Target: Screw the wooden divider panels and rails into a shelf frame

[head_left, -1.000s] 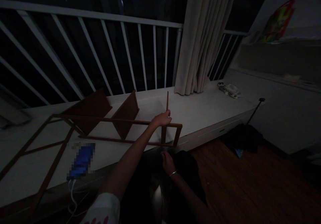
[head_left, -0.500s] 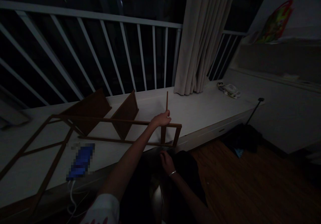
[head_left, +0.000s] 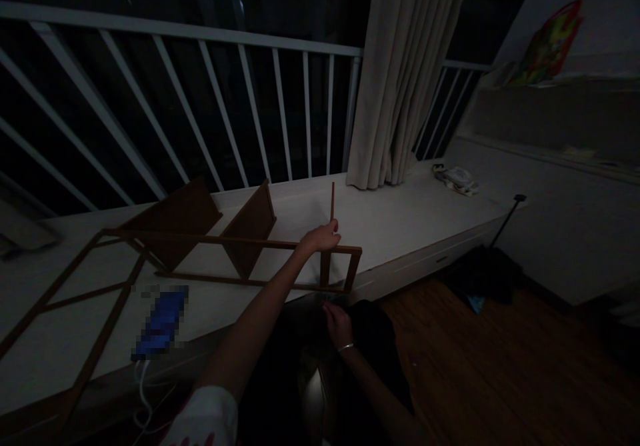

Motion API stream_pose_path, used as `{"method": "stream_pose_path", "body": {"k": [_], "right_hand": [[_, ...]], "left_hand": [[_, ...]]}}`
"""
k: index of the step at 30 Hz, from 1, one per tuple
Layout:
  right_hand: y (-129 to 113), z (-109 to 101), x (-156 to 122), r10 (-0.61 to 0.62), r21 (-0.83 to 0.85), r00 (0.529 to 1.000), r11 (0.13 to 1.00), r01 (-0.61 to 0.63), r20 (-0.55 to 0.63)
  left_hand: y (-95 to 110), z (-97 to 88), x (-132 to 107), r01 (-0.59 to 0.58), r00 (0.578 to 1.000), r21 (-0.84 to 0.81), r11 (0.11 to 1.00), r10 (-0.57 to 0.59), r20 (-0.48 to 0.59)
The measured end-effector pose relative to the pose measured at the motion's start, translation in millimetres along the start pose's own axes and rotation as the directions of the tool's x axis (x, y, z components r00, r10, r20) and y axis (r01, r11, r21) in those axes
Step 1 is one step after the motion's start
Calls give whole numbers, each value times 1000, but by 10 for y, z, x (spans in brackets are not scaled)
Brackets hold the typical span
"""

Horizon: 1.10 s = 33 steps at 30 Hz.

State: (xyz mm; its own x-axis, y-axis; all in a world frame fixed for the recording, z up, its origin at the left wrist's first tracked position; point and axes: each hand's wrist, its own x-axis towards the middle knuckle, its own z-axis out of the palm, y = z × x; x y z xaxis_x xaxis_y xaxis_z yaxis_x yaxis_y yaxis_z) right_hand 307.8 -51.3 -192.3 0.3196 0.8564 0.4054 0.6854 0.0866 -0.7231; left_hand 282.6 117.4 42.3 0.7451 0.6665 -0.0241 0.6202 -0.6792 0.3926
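My left hand (head_left: 321, 238) is stretched forward and closed round a thin upright wooden stick (head_left: 333, 201) at the right end of a brown wooden shelf frame (head_left: 210, 241). The frame lies on its side on a white ledge (head_left: 400, 219), with two slanted boards (head_left: 250, 227) rising from it. My right hand (head_left: 339, 322), with a bracelet at the wrist, is low in the dark below the frame's right end, fingers curled; whether it holds anything is hidden in the gloom.
A white railing (head_left: 210, 99) and a pale curtain (head_left: 400, 79) stand behind the ledge. A blue blurred object (head_left: 161, 321) with a white cable lies on the ledge at left. Small items (head_left: 457, 179) lie at the far right, dark cloth (head_left: 483, 276) on the wooden floor.
My right hand has shifted slightly up and right below the frame. My left hand and the stick have stayed in place.
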Motion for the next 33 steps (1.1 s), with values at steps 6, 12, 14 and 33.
{"method": "stream_pose_path", "body": {"k": [6,12,14,33], "right_hand": [[-51,-48,-11,89,-72,995,993,-93,-53],[-59,-44,-35,97,-213,995,972,-101,-32],[-59,-45,-37,86,-243,996,966,-88,-22],[-149,-124,81,90,-443,990,896,-34,106]], "left_hand": [[40,-27,-25,27,1000,1,1000,-27,4],[49,-43,-47,8,1000,-1,1000,-8,7],[46,-41,-43,15,1000,2,1000,-15,17],[53,-67,-84,14,1000,11,1000,-14,20]]}}
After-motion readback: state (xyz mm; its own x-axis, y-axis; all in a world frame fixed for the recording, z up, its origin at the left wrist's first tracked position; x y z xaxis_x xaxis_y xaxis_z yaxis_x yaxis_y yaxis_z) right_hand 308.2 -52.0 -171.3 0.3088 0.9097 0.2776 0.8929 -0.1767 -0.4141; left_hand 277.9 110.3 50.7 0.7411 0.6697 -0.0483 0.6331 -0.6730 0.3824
